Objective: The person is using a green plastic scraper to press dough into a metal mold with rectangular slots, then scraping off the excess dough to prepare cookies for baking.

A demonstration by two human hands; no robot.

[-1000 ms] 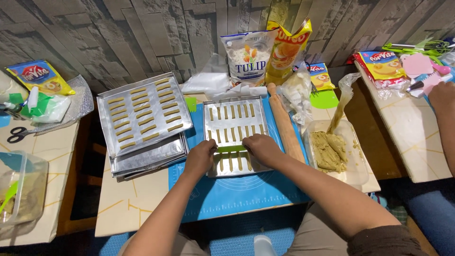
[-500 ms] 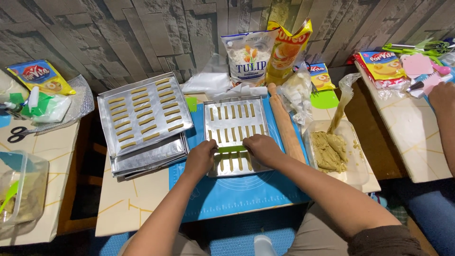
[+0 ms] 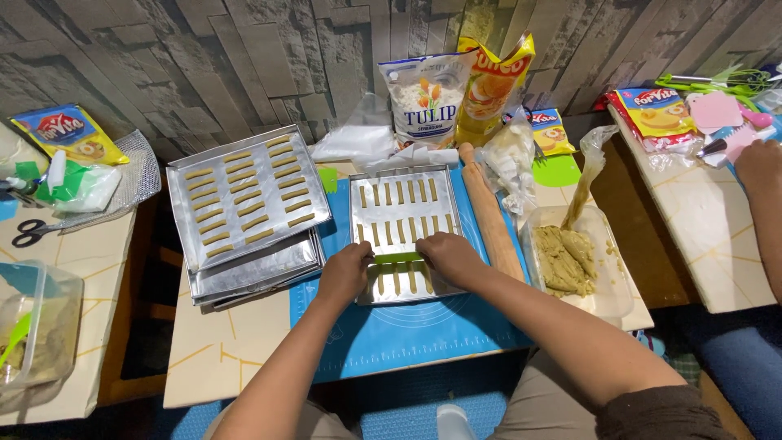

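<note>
A metal baking tray (image 3: 401, 182) lies on a blue mat (image 3: 407, 326) in front of me, with rows of short dough sticks (image 3: 397, 194) on it. Both hands rest on the tray's near half. My left hand (image 3: 345, 272) and my right hand (image 3: 450, 257) each pinch one end of a thin green strip (image 3: 397, 257) that lies across the tray between them. Some dough sticks sit just below the strip.
A stack of trays (image 3: 244, 204) with dough sticks lies to the left. A wooden rolling pin (image 3: 489, 213) and a clear tub of dough (image 3: 575, 259) sit to the right. Bags stand at the back. Scissors (image 3: 32, 233) lie far left. Another person's arm (image 3: 764, 187) is far right.
The hands and the green strip have stayed almost still over the tray; nothing else has visibly moved.
</note>
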